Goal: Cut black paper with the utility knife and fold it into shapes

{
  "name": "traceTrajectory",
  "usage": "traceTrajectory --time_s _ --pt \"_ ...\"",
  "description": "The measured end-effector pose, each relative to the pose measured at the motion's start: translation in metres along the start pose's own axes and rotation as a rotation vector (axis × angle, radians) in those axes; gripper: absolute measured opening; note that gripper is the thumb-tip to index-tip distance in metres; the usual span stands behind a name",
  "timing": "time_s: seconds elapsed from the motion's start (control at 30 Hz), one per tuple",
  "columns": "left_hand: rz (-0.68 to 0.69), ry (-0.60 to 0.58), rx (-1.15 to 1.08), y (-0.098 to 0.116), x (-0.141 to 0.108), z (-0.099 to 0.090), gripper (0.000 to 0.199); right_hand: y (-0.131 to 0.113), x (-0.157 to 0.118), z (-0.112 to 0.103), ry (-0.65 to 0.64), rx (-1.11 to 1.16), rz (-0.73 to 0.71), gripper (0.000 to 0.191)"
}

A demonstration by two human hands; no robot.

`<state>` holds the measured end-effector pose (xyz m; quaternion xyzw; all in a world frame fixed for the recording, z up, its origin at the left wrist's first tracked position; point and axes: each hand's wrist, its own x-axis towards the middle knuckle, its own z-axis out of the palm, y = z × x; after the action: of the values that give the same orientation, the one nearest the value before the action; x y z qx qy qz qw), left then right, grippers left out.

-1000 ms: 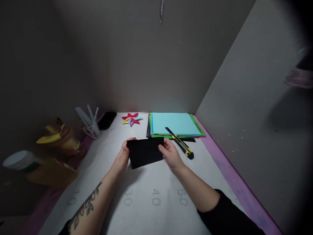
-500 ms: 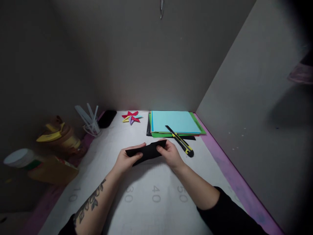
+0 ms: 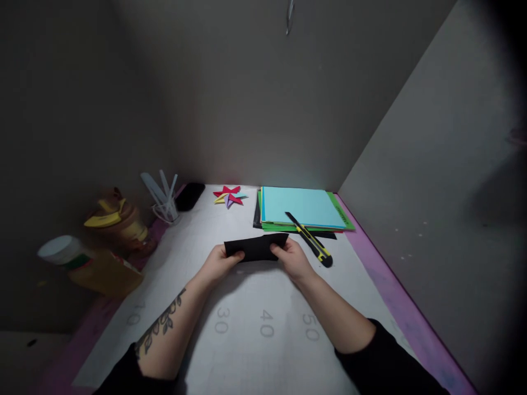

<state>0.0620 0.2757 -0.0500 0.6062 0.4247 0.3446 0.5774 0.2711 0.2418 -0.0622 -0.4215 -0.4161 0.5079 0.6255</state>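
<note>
Over middle of white mat [image 3: 288,356], black paper [image 3: 256,249]: left hand [image 3: 220,261] pinching left end, right hand [image 3: 293,258] pinching right end. Near right hand, cutter [image 3: 309,240] lying slantwise, tip over paper stack [image 3: 304,206]; far side, left of stack, paper star [image 3: 233,198].

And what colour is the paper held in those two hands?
The paper is black, best seen in the head view.

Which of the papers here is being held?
The black paper, pinched at both ends by the left hand and right hand; the stacked sheets and folded paper star lie beyond, untouched.
</note>
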Motion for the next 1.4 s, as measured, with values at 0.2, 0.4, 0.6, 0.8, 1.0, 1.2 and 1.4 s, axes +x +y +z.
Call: traceTrajectory --time_s 0.2,0.4,0.6,0.8,1.0,1.2,1.4 --pt "-0.028 0.085 0.059 0.015 -0.004 0.006 0.027 -0.013 0.004 0.002 0.142 0.325 0.052 0.026" --pt "-0.018 0.252 -0.038 0.024 -0.007 0.008 0.031 -0.015 0.005 0.0 0.17 0.501 0.154 0.031" --pt "-0.012 0.323 -0.084 0.023 -0.01 0.013 0.031 -0.004 0.007 -0.009 0.188 0.523 0.173 0.033" --pt "-0.028 0.271 -0.146 0.025 -0.011 0.016 0.032 0.002 0.008 -0.014 0.178 0.489 0.184 0.03" --pt "0.026 0.199 -0.173 0.026 -0.015 0.016 0.026 0.009 0.008 -0.015 0.167 0.479 0.208 0.028" --pt "0.101 0.18 -0.143 0.021 -0.017 0.017 0.023 0.01 0.005 -0.01 0.168 0.469 0.252 0.03" --pt "0.102 0.175 -0.083 0.02 -0.018 0.018 0.026 0.008 0.004 -0.007 0.14 0.446 0.243 0.03"
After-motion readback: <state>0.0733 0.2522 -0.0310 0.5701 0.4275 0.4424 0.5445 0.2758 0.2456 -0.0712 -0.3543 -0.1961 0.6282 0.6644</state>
